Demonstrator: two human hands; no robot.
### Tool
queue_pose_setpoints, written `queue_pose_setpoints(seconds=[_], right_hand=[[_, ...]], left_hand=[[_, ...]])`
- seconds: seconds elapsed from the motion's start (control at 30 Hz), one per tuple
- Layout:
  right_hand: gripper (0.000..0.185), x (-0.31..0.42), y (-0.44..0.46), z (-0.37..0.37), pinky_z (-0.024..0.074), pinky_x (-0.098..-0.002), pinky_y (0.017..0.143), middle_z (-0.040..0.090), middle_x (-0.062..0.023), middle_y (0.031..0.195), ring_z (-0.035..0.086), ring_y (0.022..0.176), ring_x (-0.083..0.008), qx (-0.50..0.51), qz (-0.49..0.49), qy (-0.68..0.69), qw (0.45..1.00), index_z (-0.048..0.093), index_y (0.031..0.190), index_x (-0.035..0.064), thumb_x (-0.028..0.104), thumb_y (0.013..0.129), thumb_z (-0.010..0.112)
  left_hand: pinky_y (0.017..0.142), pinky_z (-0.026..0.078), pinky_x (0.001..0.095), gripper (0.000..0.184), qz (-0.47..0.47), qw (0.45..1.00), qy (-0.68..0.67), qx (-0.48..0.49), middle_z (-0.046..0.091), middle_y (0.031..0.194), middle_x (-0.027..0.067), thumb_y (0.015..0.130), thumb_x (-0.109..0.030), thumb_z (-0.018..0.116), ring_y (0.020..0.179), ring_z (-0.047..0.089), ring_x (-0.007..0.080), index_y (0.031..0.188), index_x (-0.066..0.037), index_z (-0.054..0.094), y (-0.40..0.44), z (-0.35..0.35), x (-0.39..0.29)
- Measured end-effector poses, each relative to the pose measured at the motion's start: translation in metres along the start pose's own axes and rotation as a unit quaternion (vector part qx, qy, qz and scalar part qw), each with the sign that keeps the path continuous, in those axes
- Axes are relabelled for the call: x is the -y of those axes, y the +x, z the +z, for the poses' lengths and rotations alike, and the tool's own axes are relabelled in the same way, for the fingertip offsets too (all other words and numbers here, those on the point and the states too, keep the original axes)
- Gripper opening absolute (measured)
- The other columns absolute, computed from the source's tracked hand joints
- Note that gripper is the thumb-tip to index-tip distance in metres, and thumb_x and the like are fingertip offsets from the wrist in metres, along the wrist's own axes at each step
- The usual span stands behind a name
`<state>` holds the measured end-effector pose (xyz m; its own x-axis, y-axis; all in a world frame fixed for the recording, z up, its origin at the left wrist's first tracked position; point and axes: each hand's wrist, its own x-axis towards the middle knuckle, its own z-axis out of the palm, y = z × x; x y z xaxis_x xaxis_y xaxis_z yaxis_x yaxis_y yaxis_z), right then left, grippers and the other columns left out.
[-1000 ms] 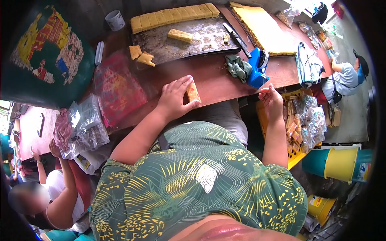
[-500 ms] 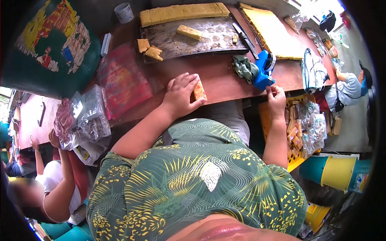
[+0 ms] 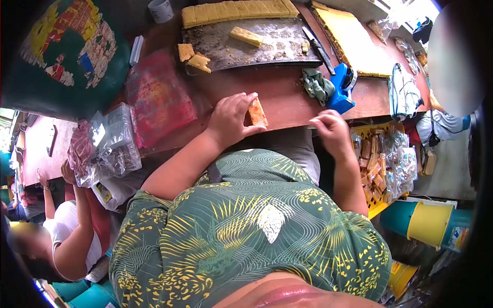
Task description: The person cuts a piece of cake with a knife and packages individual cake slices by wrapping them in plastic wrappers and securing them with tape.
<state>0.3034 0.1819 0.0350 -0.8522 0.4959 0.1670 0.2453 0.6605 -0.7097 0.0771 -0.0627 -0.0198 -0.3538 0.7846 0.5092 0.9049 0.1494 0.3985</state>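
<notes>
My left hand (image 3: 229, 118) grips a wrapped cake bar (image 3: 258, 114) with orange-red print, fingers over its top end and thumb at its lower end, near the table's front edge. My right hand (image 3: 335, 134) is closed in a pinch, to the right of the bar and apart from it. Whatever those fingertips may hold is too small to make out. A blue tape dispenser (image 3: 340, 92) stands just behind my right hand, with a crumpled green cloth (image 3: 317, 86) beside it.
Behind lies a baking tray (image 3: 226, 51) with a cut row of yellow cake (image 3: 239, 14), loose pieces and a knife (image 3: 318, 50). Right of it is a whole cake slab (image 3: 354, 41). A yellow crate (image 3: 377, 208) holds wrapped bars. Left are plastic bags (image 3: 115, 146) and another person (image 3: 72, 236).
My right hand has moved left, away from the tape dispenser and toward the wrapped bar. My left hand stays on the bar. The person at far right has shifted.
</notes>
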Motion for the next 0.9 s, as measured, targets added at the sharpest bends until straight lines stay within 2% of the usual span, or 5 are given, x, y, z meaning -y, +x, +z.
queue_pose_setpoints(seconds=[0.1,0.17,0.43,0.53,0.9], right_hand=[[0.019,0.05,0.005,0.041,0.0526,-0.0352,0.091,0.065,-0.0072,0.103,0.065,0.1,-0.0227,0.167,-0.108,0.106,0.974,0.081,0.095,0.0085,0.017,0.08,0.09],[0.021,0.054,0.015,0.068,0.055,-0.0332,0.09,0.064,-0.0066,0.105,0.067,0.1,-0.02,0.194,-0.135,0.177,0.955,0.081,0.096,0.0095,0.012,0.078,0.091],[0.021,0.044,0.061,0.1,0.0555,-0.0304,0.069,0.064,-0.0052,0.099,0.064,0.08,-0.0142,0.171,-0.074,0.123,0.975,0.071,0.099,0.003,0.009,0.084,0.086],[0.028,0.049,0.063,0.104,0.0535,-0.03,0.067,0.063,-0.0045,0.089,0.061,0.077,-0.0111,0.159,0.036,0.191,0.968,0.064,0.101,0.0024,0.01,0.086,0.085],[0.029,0.05,0.079,0.111,0.0499,-0.0266,0.064,0.061,0.0,0.08,0.055,0.073,-0.0063,0.14,0.029,0.106,0.984,0.059,0.094,0.0049,0.015,0.088,0.085]], left_hand=[[0.107,0.045,0.0483,0.089,0.007,1.0,-0.007,-0.006,0.066,0.13,0.0165,0.076,-0.061,0.082,0.127,0.061,0.0328,0.143,-0.01,0.054,0.002,0.0,0.0],[0.107,0.045,0.0484,0.089,0.009,1.0,-0.005,-0.012,0.066,0.129,0.0163,0.075,-0.061,0.083,0.126,0.062,0.0328,0.143,-0.01,0.054,-0.001,0.001,0.003],[0.107,0.045,0.0488,0.089,-0.005,0.999,-0.031,-0.009,0.065,0.131,0.0162,0.076,-0.058,0.084,0.127,0.061,0.0339,0.145,-0.012,0.053,0.0,-0.003,0.001],[0.108,0.045,0.049,0.09,-0.006,0.999,-0.05,-0.012,0.064,0.132,0.0155,0.077,-0.057,0.084,0.127,0.06,0.0343,0.148,-0.013,0.051,0.003,-0.005,0.001],[0.11,0.043,0.0494,0.097,-0.026,0.997,-0.068,0.017,0.059,0.134,0.0133,0.076,-0.051,0.086,0.129,0.056,0.0345,0.155,-0.015,0.042,0.001,-0.002,0.005]])
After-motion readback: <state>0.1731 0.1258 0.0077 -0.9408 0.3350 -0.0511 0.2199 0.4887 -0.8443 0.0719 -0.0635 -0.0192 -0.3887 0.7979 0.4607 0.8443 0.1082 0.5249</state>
